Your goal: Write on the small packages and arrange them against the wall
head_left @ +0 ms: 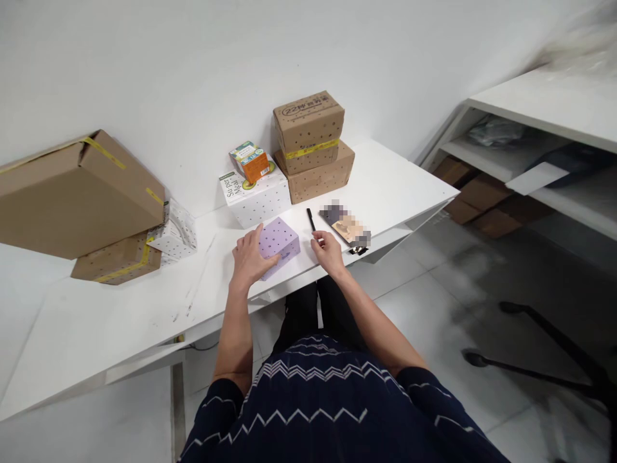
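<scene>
A small purple box with dots lies near the front edge of the white table. My left hand rests on its left side, fingers wrapped over the box. My right hand lies on the table just right of the box, fingers curled, empty as far as I can see. A black pen lies just beyond my right hand, next to a flat dark card or phone.
Behind stand a white dotted box with an orange carton on it, and two stacked brown cartons. At left lie a large brown carton, a smaller one and a white box. Shelves and a chair base are at right.
</scene>
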Motion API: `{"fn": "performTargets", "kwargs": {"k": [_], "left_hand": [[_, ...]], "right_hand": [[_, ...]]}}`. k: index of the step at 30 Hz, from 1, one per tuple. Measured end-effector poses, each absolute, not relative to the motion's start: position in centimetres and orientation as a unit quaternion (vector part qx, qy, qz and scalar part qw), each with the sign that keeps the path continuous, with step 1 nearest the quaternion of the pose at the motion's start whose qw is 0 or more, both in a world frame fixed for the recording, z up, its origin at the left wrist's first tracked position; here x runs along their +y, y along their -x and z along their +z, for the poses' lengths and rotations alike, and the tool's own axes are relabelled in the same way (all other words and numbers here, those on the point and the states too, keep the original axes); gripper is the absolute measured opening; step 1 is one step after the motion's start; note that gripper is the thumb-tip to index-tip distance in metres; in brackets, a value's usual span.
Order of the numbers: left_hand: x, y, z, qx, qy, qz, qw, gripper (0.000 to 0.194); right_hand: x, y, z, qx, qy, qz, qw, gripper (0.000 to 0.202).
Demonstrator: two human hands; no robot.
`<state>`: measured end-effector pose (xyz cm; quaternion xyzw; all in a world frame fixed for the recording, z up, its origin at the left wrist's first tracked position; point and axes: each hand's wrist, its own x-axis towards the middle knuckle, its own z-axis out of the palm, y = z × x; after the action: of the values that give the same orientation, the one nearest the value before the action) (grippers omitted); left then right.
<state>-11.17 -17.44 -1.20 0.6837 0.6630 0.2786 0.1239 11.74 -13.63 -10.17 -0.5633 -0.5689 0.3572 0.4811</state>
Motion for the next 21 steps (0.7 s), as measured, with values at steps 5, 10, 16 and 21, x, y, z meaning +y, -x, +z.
{"fn": "performTargets", "kwargs": {"k": [5, 10, 16, 21], "left_hand": [[-17.6, 10.8, -0.6, 0.667, -0.686, 0.261, 0.129, 0.095], [-19.7, 11.4, -1.1, 0.673, -0.665, 0.299, 0.123, 0.109], [-21.5, 13.2, -2.6, 0.664, -0.604, 0.370, 0.241, 0.118], [-20.7, 13.6, -3.4, 0.628, -0.594, 0.413, 0.287, 0.113]], "right_hand": [[-10.4, -12.7, -9.1, -0.626, 0.663, 0.254, 0.323, 0.036], [-7.6, -12.1, -8.0, -0.626, 0.700, 0.282, 0.196, 0.026], [-8.1, -13.0, -7.8, -0.625, 0.668, 0.330, 0.232, 0.016], [-10.1, -14.4, -7.3, -0.471, 0.542, 0.516, 0.468, 0.028]]}}
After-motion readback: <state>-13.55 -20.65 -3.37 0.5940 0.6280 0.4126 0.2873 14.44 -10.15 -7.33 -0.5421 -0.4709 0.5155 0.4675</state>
